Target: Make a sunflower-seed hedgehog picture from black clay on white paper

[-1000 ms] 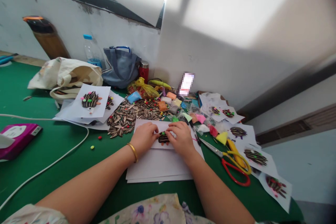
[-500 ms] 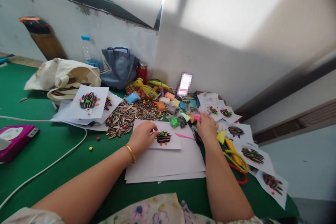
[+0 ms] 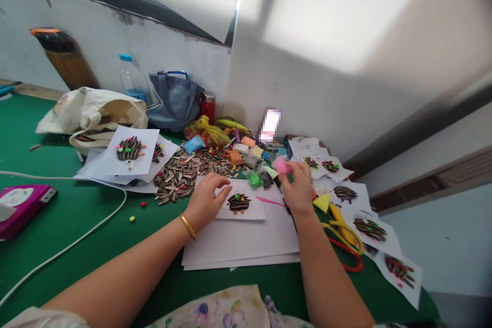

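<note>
Right hand (image 3: 300,192) has shifted left with pink clay (image 3: 282,165), fingers pinching it. Purple pack (image 3: 34,207): label (image 3: 17,196) unreadably blurred. Left hand (image 3: 207,202): fingers spread, hedgehog (image 3: 239,203) just beside thumb.

1 pink packet (image 3: 282,165) in the right hand (image 3: 299,187), 1 seed-decorated card (image 3: 255,209) flat on white sheets (image 3: 249,245)

We record that the right hand (image 3: 299,189) has quit the seed figure (image 3: 239,203) beside the left hand (image 3: 207,200) and now grips a pink packet (image 3: 282,165).
</note>
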A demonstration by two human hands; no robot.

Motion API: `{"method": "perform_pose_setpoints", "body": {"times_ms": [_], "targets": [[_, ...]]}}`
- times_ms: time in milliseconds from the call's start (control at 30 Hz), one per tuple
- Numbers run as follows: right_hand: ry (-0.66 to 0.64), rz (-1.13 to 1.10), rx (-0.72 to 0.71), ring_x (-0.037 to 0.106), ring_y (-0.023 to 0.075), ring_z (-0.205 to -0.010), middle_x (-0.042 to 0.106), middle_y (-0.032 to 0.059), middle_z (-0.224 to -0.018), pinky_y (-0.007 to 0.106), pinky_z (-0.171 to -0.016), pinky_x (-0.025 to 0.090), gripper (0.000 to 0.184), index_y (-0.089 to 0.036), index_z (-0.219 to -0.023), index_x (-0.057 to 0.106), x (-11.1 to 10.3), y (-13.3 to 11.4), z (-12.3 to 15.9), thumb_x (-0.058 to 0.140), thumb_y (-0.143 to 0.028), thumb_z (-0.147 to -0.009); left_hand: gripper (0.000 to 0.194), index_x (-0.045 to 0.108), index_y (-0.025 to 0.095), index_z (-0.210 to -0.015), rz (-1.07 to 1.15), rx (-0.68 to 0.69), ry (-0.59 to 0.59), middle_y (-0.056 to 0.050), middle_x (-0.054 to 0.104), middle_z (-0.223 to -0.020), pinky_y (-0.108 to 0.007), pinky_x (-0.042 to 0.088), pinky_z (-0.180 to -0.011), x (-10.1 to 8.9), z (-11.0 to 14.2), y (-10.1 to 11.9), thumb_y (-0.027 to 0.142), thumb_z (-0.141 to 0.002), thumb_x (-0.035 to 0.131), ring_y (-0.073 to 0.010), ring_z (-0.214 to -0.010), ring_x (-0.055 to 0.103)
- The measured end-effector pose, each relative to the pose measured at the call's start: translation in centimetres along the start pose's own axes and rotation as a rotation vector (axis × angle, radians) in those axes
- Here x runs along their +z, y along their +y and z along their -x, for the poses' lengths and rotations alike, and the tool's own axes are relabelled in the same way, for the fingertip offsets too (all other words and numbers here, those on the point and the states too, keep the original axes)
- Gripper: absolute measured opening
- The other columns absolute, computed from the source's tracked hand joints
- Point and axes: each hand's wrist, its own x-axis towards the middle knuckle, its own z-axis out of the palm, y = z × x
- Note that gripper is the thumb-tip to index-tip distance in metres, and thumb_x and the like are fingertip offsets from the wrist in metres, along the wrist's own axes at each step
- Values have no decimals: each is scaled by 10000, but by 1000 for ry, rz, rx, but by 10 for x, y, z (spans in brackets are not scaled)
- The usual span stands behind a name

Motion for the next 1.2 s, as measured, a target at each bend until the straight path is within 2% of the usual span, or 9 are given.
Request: {"method": "perform_pose_setpoints", "body": {"times_ms": [133, 267, 533, 633, 767, 900, 1000, 1100, 1200], "targets": [[-266, -382, -192, 532, 217, -1131, 568, 89, -1203, 391, -958, 462, 304, -229, -1075, 590, 4, -52, 24, 520, -126, -798, 160, 604, 213, -1042, 171, 95, 70, -52, 581, -1009, -347, 464, -877, -2, 4, 9, 255, -908, 530, -174, -961, 546], [-337, -465, -210, 549, 215, -1116, 600, 82, -1182, 410, -972, 459, 379, -231, -1145, 555, 7, -76, 39, 510, -94, -795, 166, 621, 231, -1043, 266, 129, 43, -55, 586, -1033, -336, 483, -876, -4, 8, 18, 221, -920, 510, -169, -985, 559], [-352, -398, -268, 511, 247, -1149, 575, 106, -1193, 443, -1005, 430, 386, -219, -1214, 562, 6, -80, 39, 571, -174, -831, 176, 648, 219, -1028, 236, 27, -5, -63, 627, -1019, -326, 511, -863, -5, 8, 22, 276, -906, 536, -172, -957, 598], [-333, -358, -277, 528, 253, -1075, 592, 101, -1105, 444, -957, 448, 284, -215, -1124, 593, 6, -81, 38, 583, -200, -841, 184, 655, 215, -1031, 258, -41, -25, -54, 648, -1044, -294, 531, -819, -4, 9, 24, 267, -886, 555, -150, -883, 630], [-309, -307, -286, 521, 249, -1020, 584, 93, -1036, 423, -920, 449, 202, -202, -1009, 610, 5, -81, 38, 567, -153, -817, 235, 661, 215, -1073, 321, -132, -118, -39, 701, -1024, -259, 548, -720, -3, 11, 27, 267, -855, 590, -141, -793, 666], [-321, -302, -305, 511, 245, -1007, 575, 89, -1022, 406, -900, 447, 208, -193, -986, 607, 5, -81, 40, 556, -124, -797, 244, 677, 233, -1082, 211, -56, -136, -31, 719, -1028, -294, 523, -822, -3, 11, 27, 220, -866, 564, -166, -896, 664], [-331, -305, -321, 516, 241, -995, 585, 88, -1005, 397, -891, 446, 195, -191, -971, 605, 6, -82, 40, 547, -116, -800, 214, 685, 233, -1056, 75, -10, -149, -36, 718, -1025, -320, 496, -865, -4, 10, 26, 259, -875, 574, -185, -942, 648], [-357, -319, -352, 521, 229, -978, 600, 80, -993, 383, -883, 444, 172, -192, -960, 600, 5, -85, 40, 552, -119, -812, 154, 694, 237, -960, -23, 24, -185, -30, 711, -968, -313, 486, -839, -6, 10, 26, 319, -865, 603, -186, -907, 638], [-394, -346, -376, 529, 218, -953, 607, 68, -972, 369, -860, 446, 154, -198, -943, 596, 4, -89, 40, 548, -116, -822, 104, 685, 233, -836, -59, 61, -189, -23, 696, -936, -305, 472, -854, -7, 10, 26, 299, -862, 609, -178, -903, 625]]}}
